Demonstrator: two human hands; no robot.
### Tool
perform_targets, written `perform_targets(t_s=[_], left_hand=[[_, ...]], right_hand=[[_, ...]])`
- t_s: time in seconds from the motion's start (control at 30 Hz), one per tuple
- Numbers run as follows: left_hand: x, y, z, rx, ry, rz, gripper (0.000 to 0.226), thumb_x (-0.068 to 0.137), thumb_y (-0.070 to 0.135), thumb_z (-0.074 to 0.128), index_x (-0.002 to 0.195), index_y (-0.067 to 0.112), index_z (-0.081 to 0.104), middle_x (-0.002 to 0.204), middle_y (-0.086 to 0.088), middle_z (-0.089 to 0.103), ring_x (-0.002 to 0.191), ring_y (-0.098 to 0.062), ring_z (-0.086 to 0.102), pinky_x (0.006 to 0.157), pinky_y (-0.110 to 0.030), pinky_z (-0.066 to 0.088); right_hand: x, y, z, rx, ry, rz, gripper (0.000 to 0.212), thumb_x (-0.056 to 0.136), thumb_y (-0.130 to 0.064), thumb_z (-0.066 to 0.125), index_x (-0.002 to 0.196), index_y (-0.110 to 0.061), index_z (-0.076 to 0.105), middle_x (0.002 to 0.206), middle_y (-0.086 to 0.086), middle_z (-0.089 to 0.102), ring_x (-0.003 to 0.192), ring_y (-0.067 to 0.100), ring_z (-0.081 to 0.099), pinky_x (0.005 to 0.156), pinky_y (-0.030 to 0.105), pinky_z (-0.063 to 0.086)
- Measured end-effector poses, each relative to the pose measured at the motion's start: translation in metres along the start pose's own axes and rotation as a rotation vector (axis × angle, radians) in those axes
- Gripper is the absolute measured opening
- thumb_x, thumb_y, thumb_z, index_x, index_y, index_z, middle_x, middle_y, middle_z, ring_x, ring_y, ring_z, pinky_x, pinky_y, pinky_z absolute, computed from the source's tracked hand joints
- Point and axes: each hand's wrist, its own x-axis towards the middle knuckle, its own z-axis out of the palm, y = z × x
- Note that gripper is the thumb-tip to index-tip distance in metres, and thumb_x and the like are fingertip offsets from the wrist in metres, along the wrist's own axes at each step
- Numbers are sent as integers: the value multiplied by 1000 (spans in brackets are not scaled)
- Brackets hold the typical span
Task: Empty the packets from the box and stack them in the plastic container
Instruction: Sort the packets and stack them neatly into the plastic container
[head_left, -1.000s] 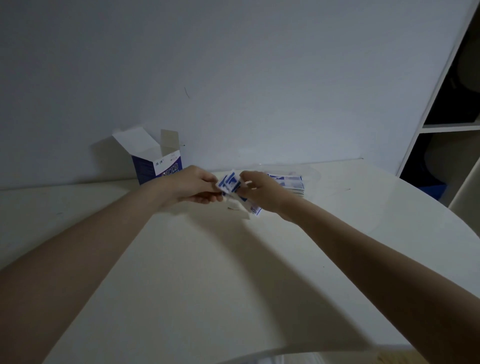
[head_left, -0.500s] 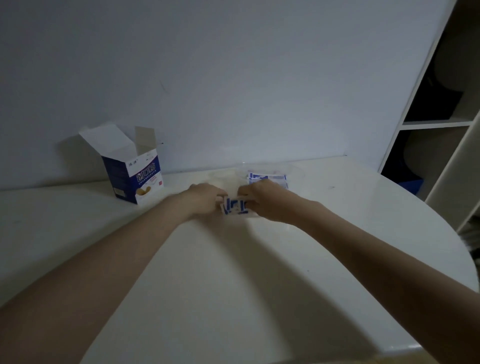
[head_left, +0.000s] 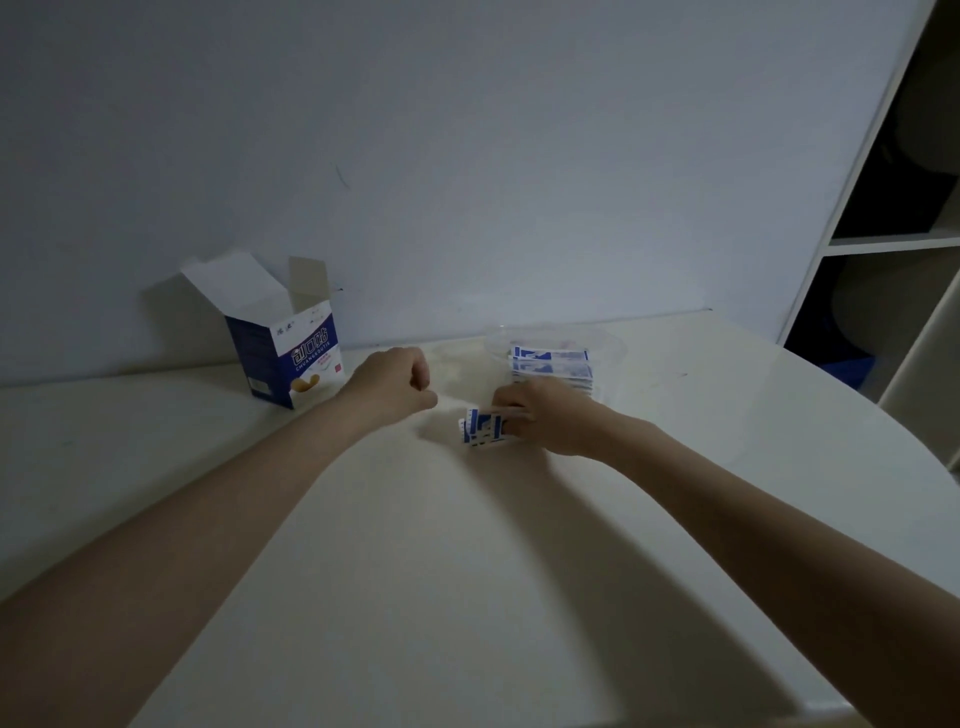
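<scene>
Head view: I noted my right hand (head_left: 540, 415) gripped a small sheaf of blue-and-white packets (head_left: 483, 428) on the white table (head_left: 415, 571), just before the clear plastic container (head_left: 608, 343). Left hand (head_left: 397, 384) curled, holding nothing. A loose grip risked the sheaf fanning apart.

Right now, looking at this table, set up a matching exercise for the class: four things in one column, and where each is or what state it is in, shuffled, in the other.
Things
1. box
2. left hand
3. loose packets
4. plastic container

States
A. fingers curled, holding nothing
B. gripped by the right hand, low over the table
C. flaps open, standing at the left by the wall
D. clear, with a stack of packets inside

Pairs: 1-C, 2-A, 3-B, 4-D
</scene>
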Motion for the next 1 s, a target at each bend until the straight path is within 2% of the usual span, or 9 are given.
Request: perform_targets(t_s=[0.07,0.17,0.3,0.47,0.53,0.6,0.73,0.87,1.0], left_hand=[[-4,-1,-6,45,-18,31,28,82,12,60,60,15,43,65,-1,52,64,-18,50,56,-25,38],[-8,-5,-12,-101,-181,-3,34,82,12,64,53,15,45,57,2,61,67,-16,63,61,-26,47],[-18,-10,-23,-225,-237,-13,18,87,24,63,71,16,64,61,5,57,54,0,51,49,-5,41],[-25,-22,-37,-211,-334,-10,14,86,5,63,84,17,56,83,0,62,70,-13,57,54,-11,50],[-28,-19,-37,-141,-350,11,20,84,7,64,87,19,50,86,0,64,72,-19,57,54,-14,50],[-30,-12,-34,-139,-357,46,22,84,6,64,87,22,48,83,-1,66,73,-22,58,59,-20,49],[-33,-2,-25,-204,-318,122,24,86,-4,54,90,20,51,91,-11,68,78,-25,60,72,-30,48],[-36,1,-20,-147,-307,80,31,87,0,53,117,7,48,110,-8,59,95,-18,55,72,-20,43],[-44,-1,-3,45,-345,94,27,82,14,63,109,15,56,109,-6,61,92,-19,58,77,-26,46]], right_hand=[[0,-1,0,-7,-2,12,11,92,-11,49,88,-21,48,86,2,46,82,16,41,67,24,27],[-1,-2,-1,23,0,25,25,92,-12,50,71,-24,47,77,-1,46,82,16,42,61,27,28],[-4,-4,-2,-27,-25,15,13,94,-13,49,84,-14,56,89,7,50,82,15,43,64,25,26],[-10,-19,-11,25,22,-69,34,92,-12,51,66,-33,42,99,2,41,90,19,47,74,20,37],[-11,-29,-13,51,87,-104,15,92,-12,53,91,-22,64,115,5,47,103,24,53,89,21,40],[-8,-38,-11,15,108,-145,23,91,-11,53,111,-5,63,125,11,51,110,26,54,92,24,38],[-3,-48,3,-56,94,-120,24,92,-8,48,114,-4,56,106,19,64,96,34,61,73,34,43],[-11,-39,12,-222,229,-103,24,91,-2,44,115,-6,45,110,15,62,90,33,61,63,34,41],[-18,-33,24,-208,141,-114,29,92,-6,45,120,-3,47,116,15,57,100,32,57,76,37,44]])
